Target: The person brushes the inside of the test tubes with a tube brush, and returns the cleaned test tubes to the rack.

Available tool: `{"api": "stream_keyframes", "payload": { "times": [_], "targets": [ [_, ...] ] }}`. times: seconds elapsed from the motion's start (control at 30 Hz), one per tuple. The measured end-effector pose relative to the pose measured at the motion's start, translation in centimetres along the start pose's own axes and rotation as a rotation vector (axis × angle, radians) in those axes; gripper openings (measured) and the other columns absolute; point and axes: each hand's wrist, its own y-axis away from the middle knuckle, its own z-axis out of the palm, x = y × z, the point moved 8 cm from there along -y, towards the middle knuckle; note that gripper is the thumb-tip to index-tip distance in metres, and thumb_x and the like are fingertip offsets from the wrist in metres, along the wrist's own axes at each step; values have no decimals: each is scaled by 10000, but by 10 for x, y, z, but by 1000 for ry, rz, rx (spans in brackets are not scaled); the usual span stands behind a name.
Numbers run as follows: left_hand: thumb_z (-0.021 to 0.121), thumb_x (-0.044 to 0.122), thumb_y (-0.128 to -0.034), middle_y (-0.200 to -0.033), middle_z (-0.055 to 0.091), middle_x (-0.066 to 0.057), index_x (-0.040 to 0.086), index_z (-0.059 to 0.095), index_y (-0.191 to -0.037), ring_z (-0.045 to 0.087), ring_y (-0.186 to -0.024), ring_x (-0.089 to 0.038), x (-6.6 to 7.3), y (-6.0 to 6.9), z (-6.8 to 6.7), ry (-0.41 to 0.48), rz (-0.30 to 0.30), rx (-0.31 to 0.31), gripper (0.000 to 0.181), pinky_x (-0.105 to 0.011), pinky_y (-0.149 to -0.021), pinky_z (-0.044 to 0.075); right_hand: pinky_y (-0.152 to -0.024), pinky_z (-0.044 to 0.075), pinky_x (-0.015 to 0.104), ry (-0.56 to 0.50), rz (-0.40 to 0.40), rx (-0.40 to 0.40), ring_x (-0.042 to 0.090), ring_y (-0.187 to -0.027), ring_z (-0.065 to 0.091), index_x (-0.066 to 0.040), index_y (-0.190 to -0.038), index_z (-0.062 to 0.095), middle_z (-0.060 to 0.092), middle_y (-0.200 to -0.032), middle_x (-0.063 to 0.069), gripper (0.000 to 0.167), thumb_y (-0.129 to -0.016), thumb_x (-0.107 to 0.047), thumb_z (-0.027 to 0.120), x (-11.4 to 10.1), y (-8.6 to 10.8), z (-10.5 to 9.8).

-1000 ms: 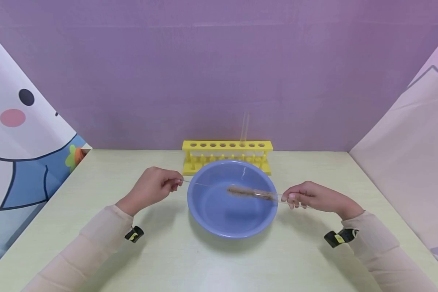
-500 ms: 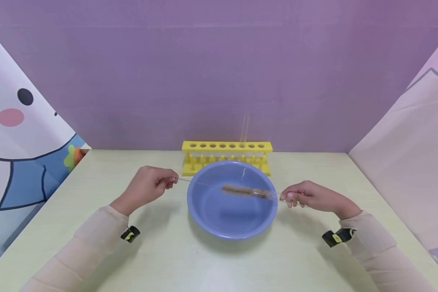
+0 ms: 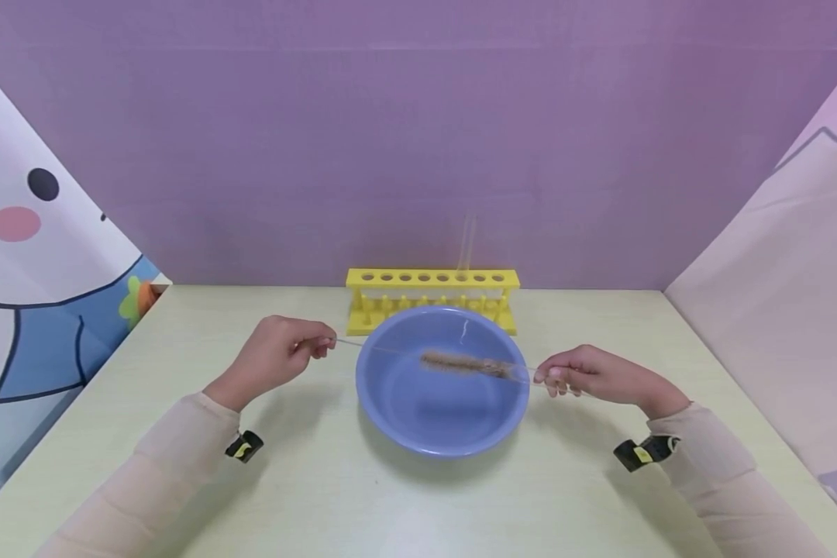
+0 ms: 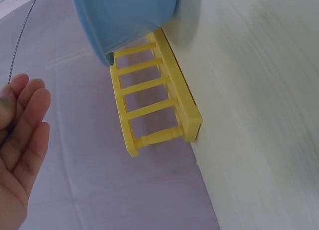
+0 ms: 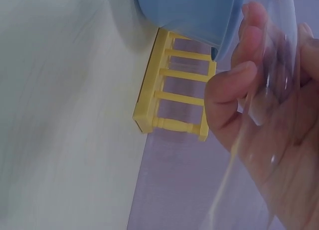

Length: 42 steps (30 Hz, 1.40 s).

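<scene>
Above the blue basin [image 3: 441, 448], my left hand [image 3: 273, 355] pinches the thin twisted-wire handle of a test tube brush [image 3: 453, 362] between thumb and fingertips. The brush's brown bristles point toward the right, their right end inside the mouth of a clear test tube [image 5: 271, 160]. My right hand [image 3: 596, 377] grips that tube with thumb and fingers, and it lies almost level. In the left wrist view the wire [image 4: 16, 46] runs upward from my fingertips [image 4: 40, 98]. The tube's closed end is hard to make out.
A yellow test tube rack [image 3: 354, 280] stands behind the basin, which hides part of its base. One clear tube [image 3: 466, 242] sticks up from the rack. All rest on a pale table [image 3: 404, 511] before a purple backdrop [image 3: 418, 139].
My left hand has moved left, drawing the brush leftward, so more bristles lie outside the tube. My right hand has shifted only slightly left with the tube.
</scene>
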Motion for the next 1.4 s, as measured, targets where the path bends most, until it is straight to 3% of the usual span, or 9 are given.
{"api": "stream_keyframes", "payload": {
  "times": [0.37, 0.63, 0.83, 1.03, 1.3, 1.4],
  "targets": [
    [525, -139, -784, -743, 668, 69, 85, 717, -906, 614, -648, -45, -2, 4, -4, 5, 7, 8, 320, -260, -626, 521, -565, 472, 290, -12, -1, -8, 72, -721, 546, 8, -1087, 618, 588, -807, 189, 230, -987, 1, 411, 1, 1, 0],
    [506, -167, -744, -751, 688, 46, 70, 720, -897, 636, -646, -68, 1, 0, -22, -21, 89, 108, 354, -263, -587, 499, -569, 477, 298, 1, -38, 0, 79, -726, 555, 4, -1092, 615, 610, -813, 92, 233, -987, 5, 408, -6, -4, -6],
    [493, -179, -736, -753, 687, 53, 75, 719, -890, 641, -650, -61, -1, -1, -19, -8, 91, 115, 374, -253, -597, 514, -563, 468, 290, -20, -43, -10, 72, -705, 533, 10, -1076, 616, 592, -801, 132, 228, -984, 16, 408, -7, -2, -6],
    [516, -196, -720, -734, 681, 64, 95, 715, -847, 637, -631, -55, 2, 1, -22, -39, 129, 174, 374, -254, -585, 516, -553, 466, 296, -21, -67, -4, 71, -694, 526, -2, -1082, 619, 602, -824, 11, 241, -982, 27, 401, -8, -2, -7],
    [547, -198, -715, -741, 686, 60, 96, 712, -834, 647, -636, -56, 7, 3, -22, -43, 177, 217, 358, -243, -577, 512, -562, 475, 299, -19, -62, -3, 73, -712, 545, 0, -1083, 618, 599, -810, 134, 241, -980, 32, 402, -7, 4, -8],
    [559, -195, -721, -751, 690, 53, 99, 715, -837, 650, -646, -67, 5, 2, -25, -57, 166, 218, 353, -263, -589, 521, -561, 472, 294, -6, -56, 3, 74, -697, 535, -4, -1081, 621, 601, -811, 66, 240, -981, 26, 405, -6, 5, -11]
  ]
}}
